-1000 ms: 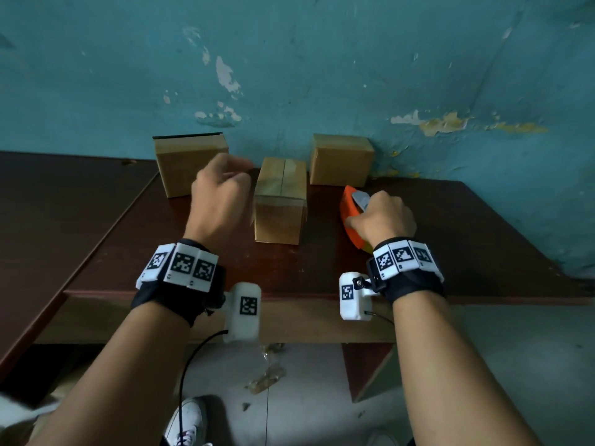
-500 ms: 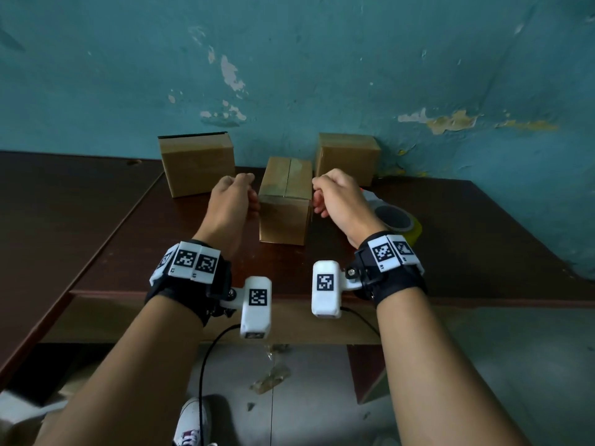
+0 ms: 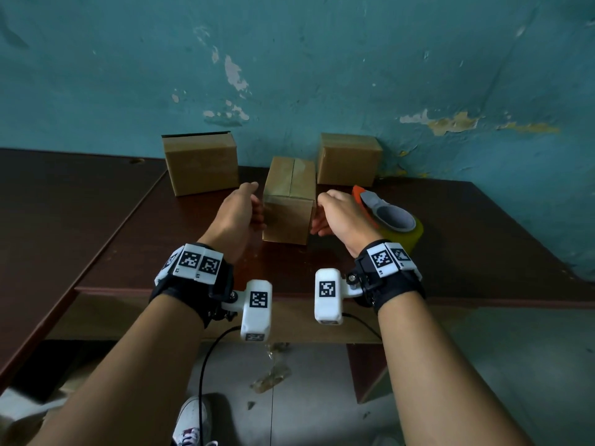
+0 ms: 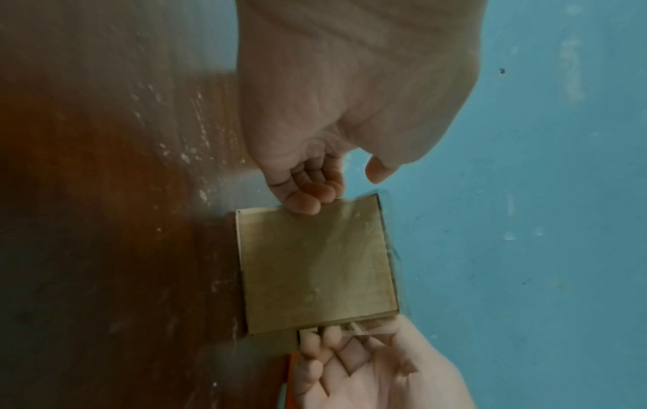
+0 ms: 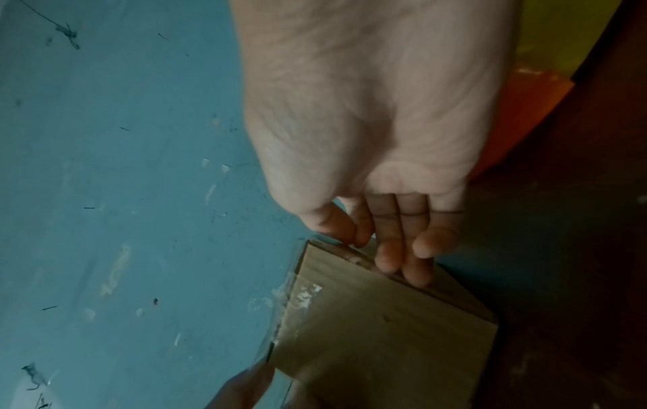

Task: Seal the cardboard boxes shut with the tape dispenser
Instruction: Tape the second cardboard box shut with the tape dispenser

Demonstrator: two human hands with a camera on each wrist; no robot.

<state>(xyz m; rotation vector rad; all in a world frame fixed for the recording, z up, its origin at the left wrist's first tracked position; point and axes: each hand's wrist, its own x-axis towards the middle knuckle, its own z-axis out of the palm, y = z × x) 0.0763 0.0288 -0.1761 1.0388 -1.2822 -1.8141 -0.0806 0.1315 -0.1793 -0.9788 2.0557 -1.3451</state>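
The middle cardboard box [image 3: 289,201] stands on the dark wooden table [image 3: 467,246], with shiny clear tape over its top seam. My left hand [image 3: 256,214] is against its left side, fingertips [image 4: 304,200] touching the box [image 4: 315,263] and thumb off it. My right hand [image 3: 317,218] is against the right side, its fingers [image 5: 402,249] fairly straight on the edge of the box [image 5: 378,332]. The orange tape dispenser [image 3: 386,217] with its yellowish roll lies on the table just right of my right hand, and nobody holds it.
Two more cardboard boxes stand against the teal wall: a left box [image 3: 201,162] and a right box [image 3: 349,159]. A second dark table [image 3: 64,204] adjoins on the left. The table's front edge runs just below my wrists.
My right hand has let go of the tape dispenser and moved left to the box's right side. My left hand has come down against the box's left side. The dispenser now lies alone.
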